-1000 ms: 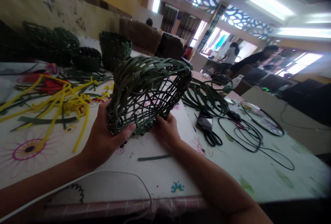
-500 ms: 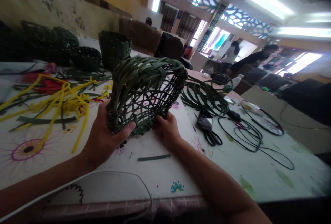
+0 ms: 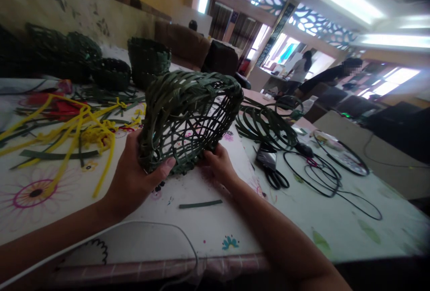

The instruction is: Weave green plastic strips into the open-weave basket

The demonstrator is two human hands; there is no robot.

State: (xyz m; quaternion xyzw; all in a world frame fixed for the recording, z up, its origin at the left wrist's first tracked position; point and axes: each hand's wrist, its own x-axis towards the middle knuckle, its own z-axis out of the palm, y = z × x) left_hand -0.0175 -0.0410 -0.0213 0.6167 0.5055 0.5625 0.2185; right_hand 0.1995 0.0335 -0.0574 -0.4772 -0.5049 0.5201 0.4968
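A dark green woven basket (image 3: 188, 89) is tilted on its side above the table, its open mouth turned toward me and its lattice weave showing inside. My left hand (image 3: 134, 172) grips its lower left side, the thumb lying over the rim. At the lower right rim, my right hand (image 3: 218, 163) is closed with thumb and fingers on the basket's edge; the fingertips are partly hidden beneath it. A short green strip (image 3: 200, 204) lies on the tablecloth just below the basket.
Yellow strips (image 3: 75, 134) and green offcuts lie at left. Finished-looking baskets (image 3: 149, 60) stand behind. On the right are coiled green strips (image 3: 268, 125), a phone (image 3: 266, 156), scissors (image 3: 277, 179) and black cable (image 3: 322, 174). A white cord (image 3: 134, 222) crosses the front. People (image 3: 332, 74) are in the background.
Almost nothing differs. The basket has shifted very slightly, with both hands keeping their places on it.
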